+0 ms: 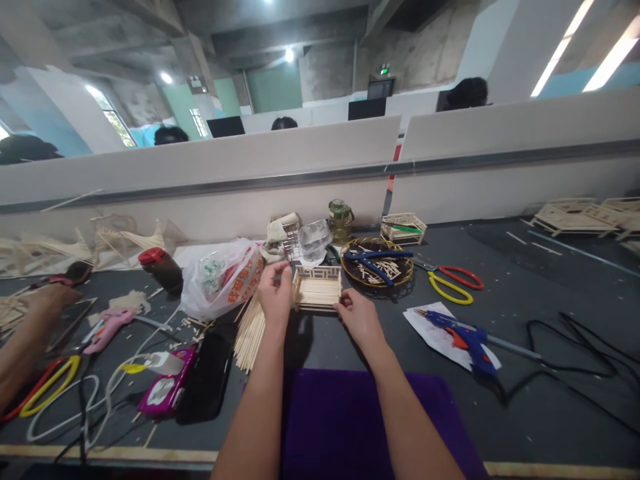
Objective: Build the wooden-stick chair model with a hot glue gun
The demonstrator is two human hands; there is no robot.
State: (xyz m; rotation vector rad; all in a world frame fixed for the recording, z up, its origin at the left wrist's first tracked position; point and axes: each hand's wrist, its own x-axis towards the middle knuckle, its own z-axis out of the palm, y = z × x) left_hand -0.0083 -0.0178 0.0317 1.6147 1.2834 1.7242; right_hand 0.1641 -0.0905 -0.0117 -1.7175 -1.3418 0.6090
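Note:
Between my two hands is a small model bench made of pale wooden sticks [316, 291], with a slatted base and low latticed railings. My left hand [275, 297] is closed at its left end, fingers bent against the side railing. At the lower right corner, the thumb and fingertips of my right hand [359, 317] pinch the frame. The model appears tilted a little above the dark table, with a shadow beneath it. Beside my left forearm lies a bundle of thin wooden sticks [251, 333]. A purple mat [335, 413] lies under my forearms.
Behind the model stand a wicker basket [376, 283] with stick pieces and a green-lidded jar [341, 220]. Right lie scissors [453, 283] and a blue glue gun [470, 340]. Left are a plastic bag [220, 280], black phone [206, 377], power strip [167, 383] and another person's hand [47, 303].

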